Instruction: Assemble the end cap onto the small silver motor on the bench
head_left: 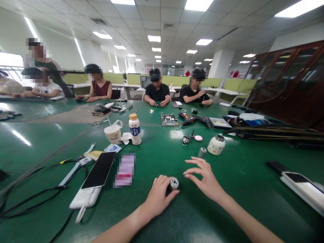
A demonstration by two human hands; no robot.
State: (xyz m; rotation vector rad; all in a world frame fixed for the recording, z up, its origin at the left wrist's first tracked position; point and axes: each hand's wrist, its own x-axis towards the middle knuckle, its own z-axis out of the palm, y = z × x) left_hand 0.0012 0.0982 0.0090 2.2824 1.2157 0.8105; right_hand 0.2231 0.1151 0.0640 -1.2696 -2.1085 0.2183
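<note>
My left hand [159, 195] is curled round a small grey metal cylinder [174, 184] and holds it just above the green table [227, 189]. My right hand [205, 177] hovers to the right of it with fingers spread and bent, holding nothing. Beyond my hands lie a small grey cap [201, 152], a white rounded jar with a metal neck [216, 145], a pink disc [198, 138] and small metal parts [186, 140].
To the left lie a phone on a white power bank [95, 180], cables [37, 195], a drink bottle [135, 128] and a lidded cup [113, 133]. A circuit board [169, 119] and power drills [194, 120] sit farther back. Several people work at the far side. A white device [301, 185] lies right.
</note>
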